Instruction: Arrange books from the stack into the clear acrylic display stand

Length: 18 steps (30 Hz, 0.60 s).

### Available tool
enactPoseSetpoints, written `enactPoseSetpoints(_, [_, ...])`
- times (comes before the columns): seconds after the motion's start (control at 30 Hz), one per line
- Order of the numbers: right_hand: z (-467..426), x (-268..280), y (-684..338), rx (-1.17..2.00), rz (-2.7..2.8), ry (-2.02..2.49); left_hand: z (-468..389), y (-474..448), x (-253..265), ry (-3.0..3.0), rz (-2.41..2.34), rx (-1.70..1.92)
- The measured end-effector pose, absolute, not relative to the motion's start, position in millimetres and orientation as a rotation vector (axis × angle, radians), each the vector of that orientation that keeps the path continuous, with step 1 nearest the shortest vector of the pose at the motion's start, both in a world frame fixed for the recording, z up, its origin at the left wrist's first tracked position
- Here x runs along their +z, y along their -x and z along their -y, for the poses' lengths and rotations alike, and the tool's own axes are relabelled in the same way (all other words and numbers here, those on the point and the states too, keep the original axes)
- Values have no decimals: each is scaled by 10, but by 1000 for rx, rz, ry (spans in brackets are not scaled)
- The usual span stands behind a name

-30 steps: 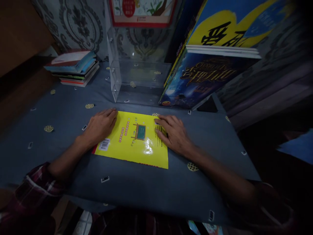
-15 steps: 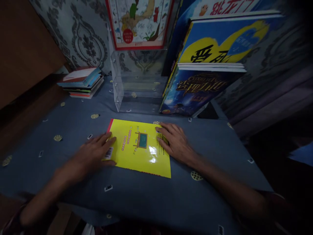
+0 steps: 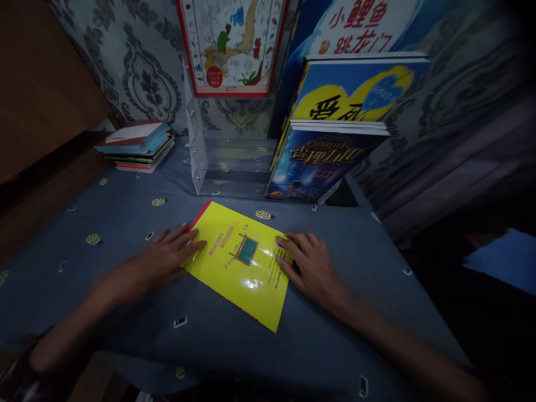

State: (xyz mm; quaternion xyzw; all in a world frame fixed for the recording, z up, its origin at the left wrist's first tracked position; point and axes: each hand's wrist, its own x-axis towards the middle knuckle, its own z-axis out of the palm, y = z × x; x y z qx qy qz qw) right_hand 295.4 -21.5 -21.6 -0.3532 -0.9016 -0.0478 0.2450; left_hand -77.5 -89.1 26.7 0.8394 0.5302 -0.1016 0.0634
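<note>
On the desk, in front of the clear rack, a yellow book is being touched from both sides. Its left part is being covered by the spread fingers of the left hand, its right edge by the spread fingers of the right hand.

A rear picture book is showing "小鲤鱼跳龙门"; a blue-and-yellow book, "爱"; a dark-blue book, "查理九世". The tablecloth is carrying "OBEY" labels; the yellow booklet is looking illegible.
</note>
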Motion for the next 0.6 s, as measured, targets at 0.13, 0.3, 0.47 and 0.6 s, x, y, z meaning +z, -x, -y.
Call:
enactPoseSetpoints(0.13, [432, -174, -3083, -131, 2454, 1015, 797, 686, 324, -2612, -1545, -252])
enactPoseSetpoints(0.3, [715, -72, -3179, -99, 2438, 995, 628, 564, 433, -2654, -1576, -171])
enactPoseSetpoints(0.47, [959, 21, -3089, -65, 2449, 957, 438, 379, 541, -2527, -1684, -243])
enactPoseSetpoints(0.6, [1090, 83, -2919, 18, 2445, 882, 352, 265, 530, -2470, -1774, -176])
